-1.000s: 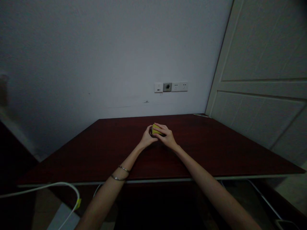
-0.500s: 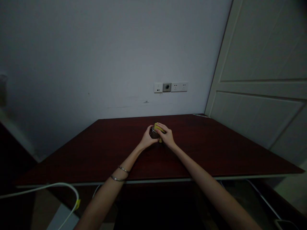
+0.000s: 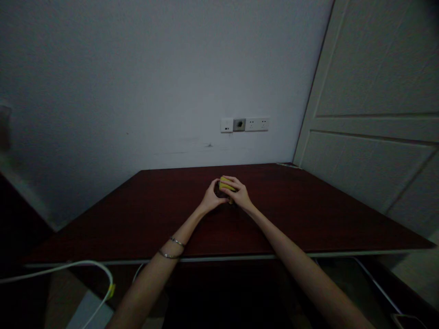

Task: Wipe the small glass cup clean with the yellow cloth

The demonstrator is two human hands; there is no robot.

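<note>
My left hand (image 3: 210, 198) is curled around the left side of a dark, rounded, glass-like cup (image 3: 217, 190) above the middle of the table. Its exact kind is hard to make out, since the fingers and a yellow block hide most of it. That block, which looks like a sponge (image 3: 224, 184), is gripped in my right hand (image 3: 240, 195), with the fingers bent over it. The sponge presses against, or lies just in front of, the cup's right side; contact is hard to tell. Both hands are close together, thumbs toward each other.
A dark red-brown table (image 3: 137, 214) spreads around my hands. Behind it, a wall carries sockets (image 3: 256, 124). A panelled white door (image 3: 370, 137) stands at the right. A white cable (image 3: 99, 265) loops at the front left edge.
My right hand has shifted the yellow sponge slightly left and down, so it covers more of the dark cup. The left hand has hardly moved.
</note>
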